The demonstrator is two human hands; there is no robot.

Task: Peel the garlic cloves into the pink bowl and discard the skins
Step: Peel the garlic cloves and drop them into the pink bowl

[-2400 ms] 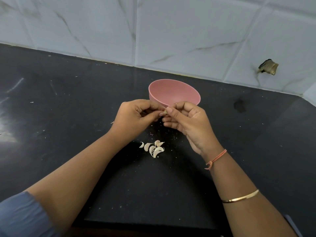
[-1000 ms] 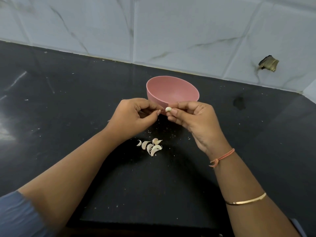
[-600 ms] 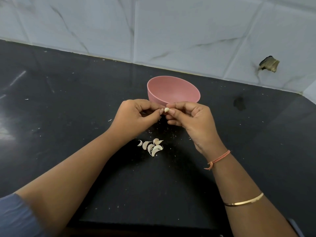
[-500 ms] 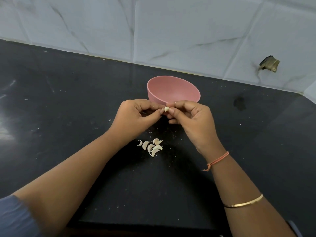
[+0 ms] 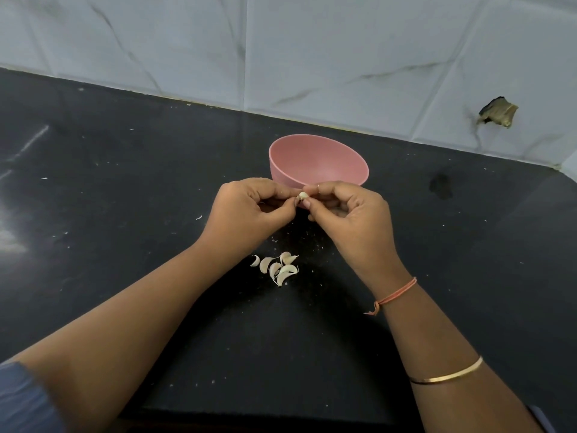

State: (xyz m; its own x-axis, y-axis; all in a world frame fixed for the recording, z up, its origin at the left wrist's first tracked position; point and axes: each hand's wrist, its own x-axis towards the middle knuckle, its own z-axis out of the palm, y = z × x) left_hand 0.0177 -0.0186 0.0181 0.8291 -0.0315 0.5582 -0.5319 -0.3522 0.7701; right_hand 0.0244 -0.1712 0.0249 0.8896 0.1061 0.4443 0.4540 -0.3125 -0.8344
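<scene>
A pale tiled wall (image 5: 343, 57) backs the black counter (image 5: 125, 182). The pink bowl (image 5: 315, 164) stands at 12 o'clock from the hands, just beyond them, and its visible inside is bare. The left hand (image 5: 246, 210) and right hand (image 5: 352, 220) meet before its near rim, neither clearly nearer. Loose cloves (image 5: 278, 268) lie at 6 o'clock. Both hands pinch one garlic clove (image 5: 302, 195) in curled fingertips. Its long axis is too small to tell. Judged requirement: a short forward drop.
</scene>
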